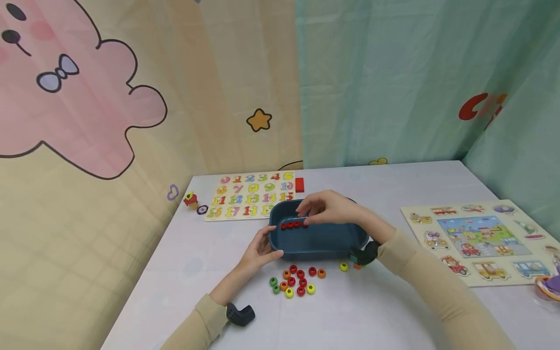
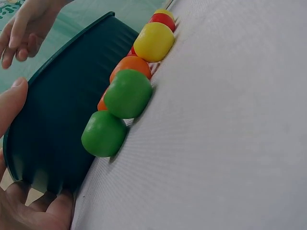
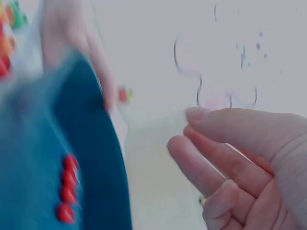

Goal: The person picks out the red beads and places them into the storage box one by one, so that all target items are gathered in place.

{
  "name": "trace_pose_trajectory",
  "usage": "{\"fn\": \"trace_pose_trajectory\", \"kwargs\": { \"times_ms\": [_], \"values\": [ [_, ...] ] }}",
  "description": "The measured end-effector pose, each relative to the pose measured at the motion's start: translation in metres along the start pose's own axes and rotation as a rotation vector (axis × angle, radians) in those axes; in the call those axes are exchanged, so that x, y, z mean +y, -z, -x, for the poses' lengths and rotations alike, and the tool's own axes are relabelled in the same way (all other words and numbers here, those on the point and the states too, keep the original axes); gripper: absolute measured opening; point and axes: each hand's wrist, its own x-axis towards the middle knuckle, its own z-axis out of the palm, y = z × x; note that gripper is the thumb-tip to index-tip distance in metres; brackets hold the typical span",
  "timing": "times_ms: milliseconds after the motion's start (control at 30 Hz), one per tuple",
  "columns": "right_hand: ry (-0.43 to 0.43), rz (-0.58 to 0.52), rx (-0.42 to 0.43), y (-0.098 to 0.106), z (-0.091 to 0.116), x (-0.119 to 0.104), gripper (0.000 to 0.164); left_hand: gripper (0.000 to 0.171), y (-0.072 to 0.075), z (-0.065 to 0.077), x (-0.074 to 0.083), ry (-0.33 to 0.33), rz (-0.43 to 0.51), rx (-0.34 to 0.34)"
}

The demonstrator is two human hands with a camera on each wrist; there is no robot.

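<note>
A dark blue tray (image 1: 323,255) with rounded corners sits on the table, and several red beads (image 1: 290,225) lie in a row inside it towards the left end. My left hand (image 1: 259,249) grips the tray's left end, thumb on the near side and fingers at the far side. Over the tray hovers my right hand (image 1: 330,208), fingers loosely bent; the right wrist view shows nothing between thumb (image 3: 240,125) and fingers. On the near side of the tray, several loose beads (image 1: 300,291) in red, orange, yellow and green lie in a cluster.
Behind the tray lies a wooden number board (image 1: 245,219), with a red block (image 1: 299,184) beside it. A small red-and-yellow toy (image 1: 191,199) stands at the left edge. A vehicle puzzle board (image 1: 420,243) is on the right. One yellow bead (image 1: 343,267) lies apart.
</note>
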Motion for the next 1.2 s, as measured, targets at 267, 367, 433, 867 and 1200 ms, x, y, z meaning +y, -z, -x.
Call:
{"fn": "trace_pose_trajectory", "kwargs": {
  "times_ms": [267,367,433,867,1200],
  "values": [
    [0.068,-0.034,-0.057,-0.051,0.053,-0.010,0.020,0.069,0.001,-0.001,0.000,-0.022,-0.008,-0.018],
    [0.043,-0.004,-0.067,-0.068,0.064,-0.005,0.022,0.069,0.001,0.000,0.000,-0.031,-0.021,-0.014],
    [0.020,0.051,-0.052,-0.079,0.070,0.000,0.024,0.069,0.001,0.000,0.000,-0.034,-0.028,-0.009],
    [-0.068,0.328,0.147,-0.112,0.075,0.035,0.028,0.069,0.000,0.000,0.000,-0.013,-0.036,0.007],
    [0.001,0.371,0.222,-0.115,0.071,0.035,0.018,0.068,0.000,-0.001,0.000,-0.033,-0.042,0.013]
  ]
}}
